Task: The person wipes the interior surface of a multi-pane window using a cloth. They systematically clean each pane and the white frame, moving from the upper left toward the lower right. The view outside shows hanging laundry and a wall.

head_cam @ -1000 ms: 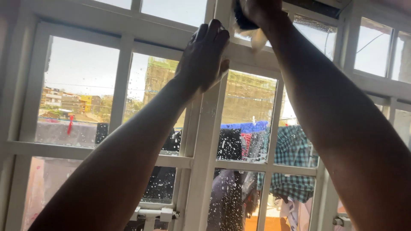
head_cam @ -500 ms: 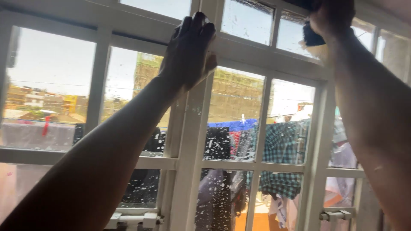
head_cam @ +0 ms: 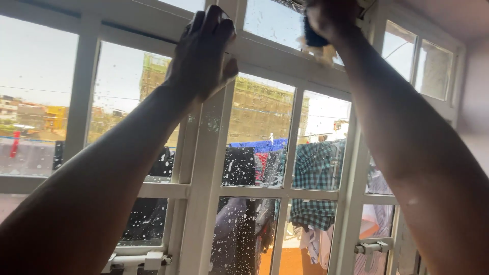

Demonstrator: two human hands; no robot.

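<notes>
I am pressing my left hand [head_cam: 204,48] flat against the white window frame [head_cam: 206,168] to steady myself; my right hand [head_cam: 328,15] is gripping a dark sponge [head_cam: 311,38] against the upper pane [head_cam: 270,23], scrubbing near the frame's top edge.

strong daylight pours in from the far side through the window [head_cam: 265,127], blowing out the sky to a pale glare in the upper panes. the left hand [head_cam: 204,53], right hand [head_cam: 328,18] and both near forearms are backlit into dark, soft-edged shapes, slightly motion-blurred. white splash marks on the lower glass haze the laundry [head_cam: 310,178] outside.
</notes>
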